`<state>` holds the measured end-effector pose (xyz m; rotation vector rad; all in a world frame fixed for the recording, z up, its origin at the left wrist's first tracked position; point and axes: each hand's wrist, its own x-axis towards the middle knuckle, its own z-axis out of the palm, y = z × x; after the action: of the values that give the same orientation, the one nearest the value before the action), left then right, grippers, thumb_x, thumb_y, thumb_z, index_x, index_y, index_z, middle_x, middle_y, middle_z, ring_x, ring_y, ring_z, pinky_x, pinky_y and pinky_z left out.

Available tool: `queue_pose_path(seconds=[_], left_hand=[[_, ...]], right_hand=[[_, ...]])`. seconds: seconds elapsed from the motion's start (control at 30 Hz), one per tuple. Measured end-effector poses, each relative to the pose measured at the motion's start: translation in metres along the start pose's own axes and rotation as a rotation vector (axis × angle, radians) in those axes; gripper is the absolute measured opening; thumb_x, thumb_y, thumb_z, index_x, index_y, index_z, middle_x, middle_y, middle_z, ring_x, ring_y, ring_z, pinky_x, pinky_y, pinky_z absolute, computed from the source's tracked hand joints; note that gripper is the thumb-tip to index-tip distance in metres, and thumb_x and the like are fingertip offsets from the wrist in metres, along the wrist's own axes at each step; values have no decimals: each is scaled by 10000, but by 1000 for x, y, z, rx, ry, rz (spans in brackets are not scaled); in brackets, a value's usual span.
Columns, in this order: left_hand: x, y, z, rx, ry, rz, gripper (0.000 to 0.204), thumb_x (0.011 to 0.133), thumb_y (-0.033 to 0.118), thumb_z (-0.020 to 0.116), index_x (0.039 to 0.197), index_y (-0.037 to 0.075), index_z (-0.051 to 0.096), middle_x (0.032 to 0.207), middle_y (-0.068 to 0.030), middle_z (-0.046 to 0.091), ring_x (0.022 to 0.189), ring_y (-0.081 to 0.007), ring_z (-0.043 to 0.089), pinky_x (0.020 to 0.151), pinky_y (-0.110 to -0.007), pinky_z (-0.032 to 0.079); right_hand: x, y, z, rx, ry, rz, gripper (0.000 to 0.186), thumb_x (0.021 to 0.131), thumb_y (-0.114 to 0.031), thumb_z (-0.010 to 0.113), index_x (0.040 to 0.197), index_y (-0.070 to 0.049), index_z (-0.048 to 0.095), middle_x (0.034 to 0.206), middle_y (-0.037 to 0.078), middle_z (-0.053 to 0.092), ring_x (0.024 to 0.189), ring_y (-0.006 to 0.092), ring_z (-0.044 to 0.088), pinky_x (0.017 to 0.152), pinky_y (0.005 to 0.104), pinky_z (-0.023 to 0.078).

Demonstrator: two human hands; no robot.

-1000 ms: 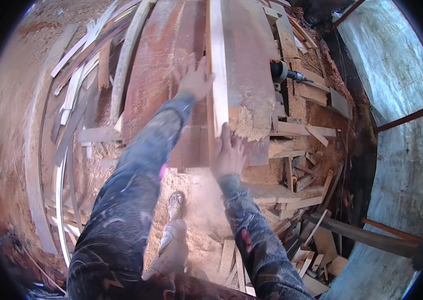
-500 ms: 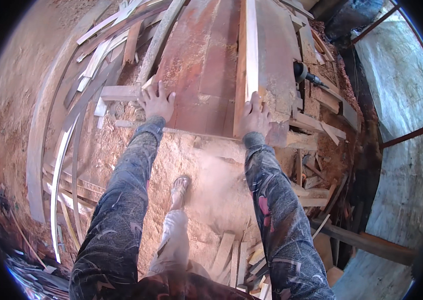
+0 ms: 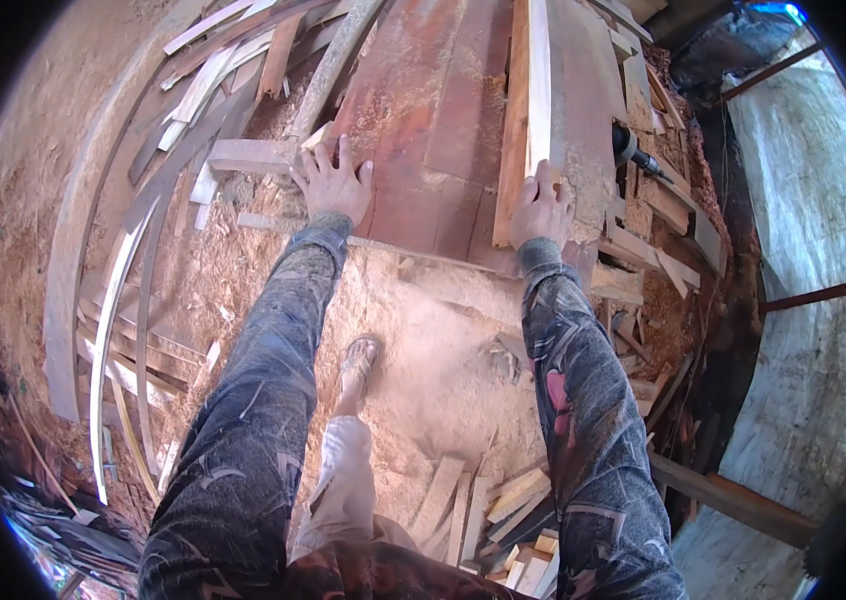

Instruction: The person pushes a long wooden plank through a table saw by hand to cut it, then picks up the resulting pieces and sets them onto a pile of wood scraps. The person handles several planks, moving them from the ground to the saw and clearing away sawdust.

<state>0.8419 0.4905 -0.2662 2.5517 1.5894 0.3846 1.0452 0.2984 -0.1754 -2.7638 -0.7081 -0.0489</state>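
Note:
My left hand [image 3: 333, 190] rests with spread fingers on the left part of a reddish-brown wooden bench top [image 3: 443, 220], near its front edge and a short wood block. My right hand [image 3: 541, 215] has its fingers bent and pressed over the near end of a pale wooden strip [image 3: 538, 80], which lies lengthwise along the top with a brown edge beside it. A black and silver tool with a cylindrical body [image 3: 633, 150] sits just right of the top. Sawdust coats the surface in patches.
Long offcuts and slats [image 3: 118, 300] pile along the left. More scrap wood [image 3: 513, 510] lies at lower right. My foot in a sandal [image 3: 358, 365] stands on sawdust-covered ground [image 3: 423, 370]. A pale sheet wall [image 3: 793, 170] with rusty bars runs along the right, beside a dark beam [image 3: 743, 500].
My left hand has moved from beside the strip to the left part of the top. My right hand's fingers have bent over the strip. The whole view has shifted.

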Motion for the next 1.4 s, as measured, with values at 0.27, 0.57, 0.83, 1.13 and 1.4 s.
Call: queue_pose_path(seconds=[0.27, 0.57, 0.83, 1.13, 1.4], left_hand=[[-1, -2, 3, -29, 64, 11, 638, 954, 496, 473, 1488, 161, 370, 1434, -234, 384, 1381, -458, 291, 1109, -679, 198], [0, -2, 0, -43, 46, -8, 640, 944, 502, 489, 1481, 168, 385, 1434, -233, 388, 1384, -457, 291, 1111, -677, 201], [1, 0, -1, -75, 42, -8, 644, 931, 496, 510, 1473, 165, 402, 1446, -242, 381, 1404, -467, 264, 1120, -677, 181], [2, -3, -9, -63, 9, -25, 637, 943, 490, 498, 1482, 169, 386, 1446, -239, 375, 1405, -455, 266, 1119, -666, 205], [2, -1, -6, -82, 28, -20, 638, 936, 481, 515, 1480, 171, 389, 1433, -231, 378, 1395, -453, 281, 1117, -665, 216]], right_hand=[[19, 1, 12, 10, -11, -1, 520, 979, -401, 357, 1479, -265, 400, 1494, 217, 393, 1352, 438, 374, 1100, 531, 330], [39, 1, 22, 4, -1, -11, 511, 971, -411, 368, 1467, -295, 413, 1447, 224, 439, 1304, 463, 410, 1075, 533, 356], [52, 3, 24, 8, 31, -33, 498, 977, -415, 365, 1460, -306, 418, 1410, 195, 482, 1265, 446, 452, 1063, 535, 367], [57, -20, 15, -4, 1, -16, 482, 983, -402, 354, 1452, -309, 418, 1411, 206, 482, 1284, 449, 440, 1061, 554, 362], [84, -7, 35, 35, 42, -76, 493, 984, -404, 353, 1461, -296, 408, 1418, 212, 474, 1290, 442, 438, 1071, 541, 360]])
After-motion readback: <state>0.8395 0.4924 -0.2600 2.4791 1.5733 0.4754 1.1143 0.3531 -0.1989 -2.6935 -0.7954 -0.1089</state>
